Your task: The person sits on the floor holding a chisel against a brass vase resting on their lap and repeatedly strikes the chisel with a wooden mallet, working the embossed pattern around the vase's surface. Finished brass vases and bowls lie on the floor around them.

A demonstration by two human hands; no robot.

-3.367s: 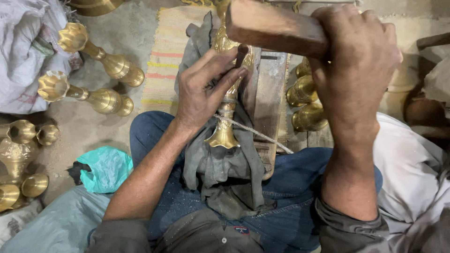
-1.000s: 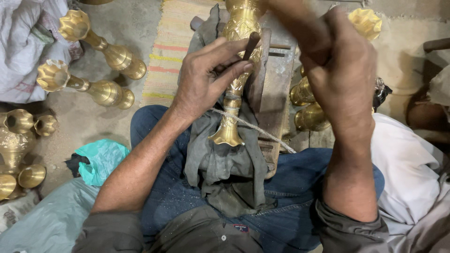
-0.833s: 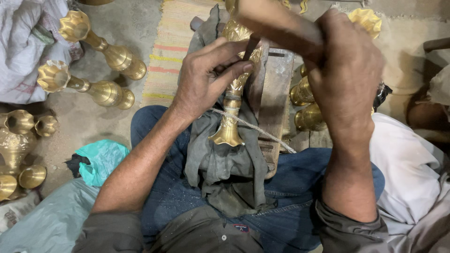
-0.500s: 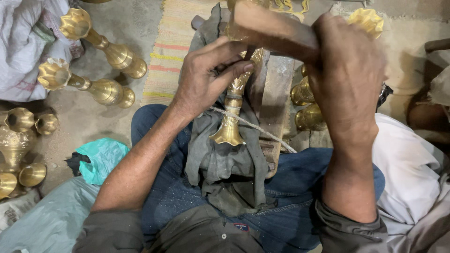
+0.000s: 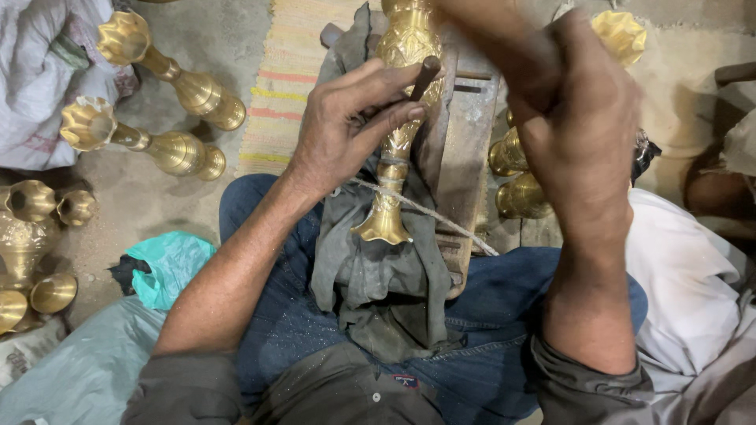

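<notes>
Pinching a dark chisel (image 5: 424, 77) against the brass vase (image 5: 396, 134), the left hand (image 5: 346, 130) must keep its tip steady. This vase lies on grey cloth (image 5: 378, 267) across the lap. Right hand (image 5: 579, 110), fist clenched around a blurred mallet handle, should strike squarely.

Brass vase (image 5: 396, 134) flat on cloth, w/ chisel (image 5: 424, 77) atop

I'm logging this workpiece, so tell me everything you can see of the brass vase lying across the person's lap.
The brass vase is golden metal, with an engraved body at the top of the frame, a slim ringed neck and a flared mouth pointing toward the person. It lies lengthwise on a grey cloth beside a wooden block. A cord crosses its neck. The left hand rests on it, holding a dark punch against the body.
</notes>
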